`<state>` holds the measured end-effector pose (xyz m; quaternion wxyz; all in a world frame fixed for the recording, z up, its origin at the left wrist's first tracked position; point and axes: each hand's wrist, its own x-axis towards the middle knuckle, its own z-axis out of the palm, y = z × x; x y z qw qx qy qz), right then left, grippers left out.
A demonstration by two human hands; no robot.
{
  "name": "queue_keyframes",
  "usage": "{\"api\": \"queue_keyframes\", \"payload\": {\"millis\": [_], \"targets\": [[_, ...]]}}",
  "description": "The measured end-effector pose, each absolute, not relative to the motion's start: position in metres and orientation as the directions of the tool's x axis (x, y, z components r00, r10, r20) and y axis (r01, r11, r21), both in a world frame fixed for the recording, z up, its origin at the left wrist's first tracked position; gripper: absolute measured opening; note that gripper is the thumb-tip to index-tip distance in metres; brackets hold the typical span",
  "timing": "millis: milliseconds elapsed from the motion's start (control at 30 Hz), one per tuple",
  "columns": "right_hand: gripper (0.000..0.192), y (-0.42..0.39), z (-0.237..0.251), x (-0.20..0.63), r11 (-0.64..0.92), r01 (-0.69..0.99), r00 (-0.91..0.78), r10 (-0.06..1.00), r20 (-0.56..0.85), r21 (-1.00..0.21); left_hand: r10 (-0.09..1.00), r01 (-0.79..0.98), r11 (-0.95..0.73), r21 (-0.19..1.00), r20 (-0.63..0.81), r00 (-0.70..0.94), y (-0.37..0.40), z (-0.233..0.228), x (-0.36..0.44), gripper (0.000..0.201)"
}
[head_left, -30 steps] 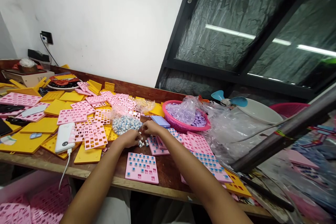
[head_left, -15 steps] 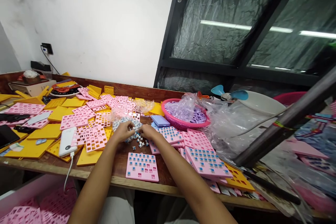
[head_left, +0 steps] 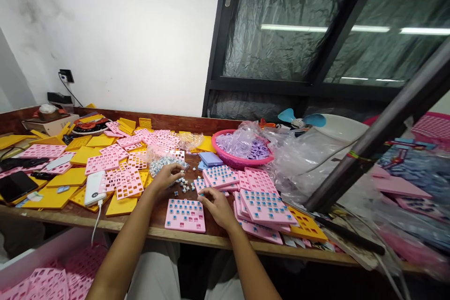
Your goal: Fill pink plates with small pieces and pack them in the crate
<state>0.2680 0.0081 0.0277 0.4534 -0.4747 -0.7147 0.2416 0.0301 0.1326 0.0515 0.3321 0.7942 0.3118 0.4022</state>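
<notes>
A pink grid plate point(head_left: 185, 215) filled with small blue-topped pieces lies at the front edge of the wooden table point(head_left: 158, 232). My right hand point(head_left: 217, 204) hovers at its right upper corner, fingers curled and pinched; what it holds is too small to tell. My left hand point(head_left: 166, 176) rests beside a clear bag of small white and blue pieces point(head_left: 162, 164), fingers bent over loose pieces point(head_left: 185, 185) scattered on the wood.
Stacks of filled pink plates point(head_left: 262, 206) lie right of my hands. Empty pink and yellow plates point(head_left: 105, 161) cover the left. A white power bank point(head_left: 94, 187), a pink basket point(head_left: 239, 150) with plastic bags, a phone point(head_left: 14, 186) and a slanted metal bar point(head_left: 379, 136) stand around.
My right hand has drawn back from the loose pieces toward the filled pink plate in front. My left hand stays near the bag. The view has shifted left.
</notes>
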Motion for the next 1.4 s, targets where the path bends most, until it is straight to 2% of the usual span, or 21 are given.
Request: {"api": "queue_keyframes", "payload": {"millis": [67, 133, 267, 367, 533, 633, 767, 833, 933, 1067, 1133, 1200, 1300, 1400], "targets": [[0.025, -0.011, 0.012, 0.271, 0.344, 0.423, -0.036, 0.931, 0.364, -0.838, 0.775, 0.255, -0.565, 0.785, 0.398, 0.491, 0.119, 0.057, 0.032, 0.033], [0.024, -0.021, 0.001, 0.271, 0.302, 0.441, -0.001, 0.942, 0.335, -0.846, 0.763, 0.296, -0.595, 0.747, 0.41, 0.499, 0.099, 0.064, 0.033, 0.031], [0.013, -0.024, -0.005, 0.269, 0.347, 0.494, -0.048, 0.927, 0.373, -0.797, 0.716, 0.355, -0.683, 0.639, 0.485, 0.503, 0.046, 0.069, 0.034, 0.031], [0.008, -0.024, -0.003, 0.269, 0.365, 0.494, -0.1, 0.926, 0.365, -0.789, 0.71, 0.434, -0.698, 0.57, 0.469, 0.526, 0.007, 0.06, 0.035, 0.035], [0.013, -0.029, -0.001, 0.27, 0.414, 0.513, -0.171, 0.908, 0.383, -0.752, 0.714, 0.591, -0.697, 0.406, 0.474, 0.516, -0.027, 0.026, 0.032, 0.039], [0.015, -0.032, -0.001, 0.27, 0.442, 0.542, -0.192, 0.893, 0.406, -0.715, 0.694, 0.65, -0.697, 0.304, 0.514, 0.504, -0.035, 0.009, 0.028, 0.032], [0.017, -0.035, -0.001, 0.27, 0.464, 0.587, -0.212, 0.879, 0.427, -0.664, 0.672, 0.689, -0.701, 0.183, 0.493, 0.553, -0.042, -0.001, 0.025, 0.02], [0.02, -0.037, -0.002, 0.269, 0.465, 0.627, -0.223, 0.876, 0.429, -0.624, 0.667, 0.693, -0.701, 0.171, 0.502, 0.551, -0.044, -0.005, 0.026, 0.018], [0.022, -0.041, -0.004, 0.266, 0.442, 0.724, -0.221, 0.876, 0.429, -0.53, 0.681, 0.698, -0.681, 0.224, 0.544, 0.49, -0.044, -0.011, 0.028, 0.021], [0.024, -0.049, -0.004, 0.262, 0.384, 0.878, -0.242, 0.87, 0.428, -0.284, 0.712, 0.703, -0.661, 0.262, 0.513, 0.479, -0.043, -0.008, 0.031, 0.022], [0.026, -0.053, 0.001, 0.26, 0.397, 0.906, -0.31, 0.858, 0.41, -0.145, 0.718, 0.709, -0.659, 0.25, 0.491, 0.494, -0.043, -0.003, 0.032, 0.021], [0.026, -0.057, 0.006, 0.257, 0.432, 0.9, -0.379, 0.842, 0.384, -0.058, 0.716, 0.712, -0.661, 0.235, 0.481, 0.506, -0.044, 0.0, 0.033, 0.02], [0.023, -0.061, 0.014, 0.25, 0.482, 0.875, -0.44, 0.827, 0.351, -0.041, 0.721, 0.728, -0.649, 0.218, 0.481, 0.499, -0.045, 0.0, 0.035, 0.019], [0.021, -0.057, 0.022, 0.247, 0.502, 0.857, -0.44, 0.83, 0.343, -0.115, 0.737, 0.749, -0.626, 0.217, 0.481, 0.476, -0.047, -0.002, 0.036, 0.017]]}}
